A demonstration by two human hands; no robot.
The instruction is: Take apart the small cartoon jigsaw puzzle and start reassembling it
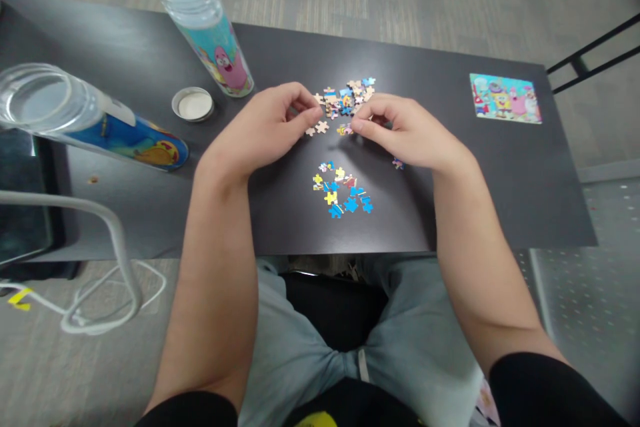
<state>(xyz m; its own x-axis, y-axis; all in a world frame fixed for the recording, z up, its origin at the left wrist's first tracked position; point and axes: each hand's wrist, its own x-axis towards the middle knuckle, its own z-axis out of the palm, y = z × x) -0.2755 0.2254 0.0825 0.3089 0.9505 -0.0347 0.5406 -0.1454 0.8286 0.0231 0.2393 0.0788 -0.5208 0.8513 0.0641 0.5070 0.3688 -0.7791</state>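
My right hand (403,128) is closed in a pinch, with a yellow and pink puzzle piece (344,129) at its fingertips. Beside the pile, my left hand (275,121) has its thumb and forefinger pressed together; whatever lies between them is hidden. A heap of mixed puzzle pieces (345,100), some with bare backs up, spreads between the two hands. Closer to my body lies a looser group of blue, yellow and red puzzle pieces (351,204). One dark puzzle piece (398,163) sits alone under my right wrist.
Two clear tubes with cartoon prints, one light blue (220,57) and one dark blue (135,140), stand at the left. Near them is a round lid (193,105). A cartoon picture card (506,99) lies at the right. A white cable (117,247) hangs by the left edge.
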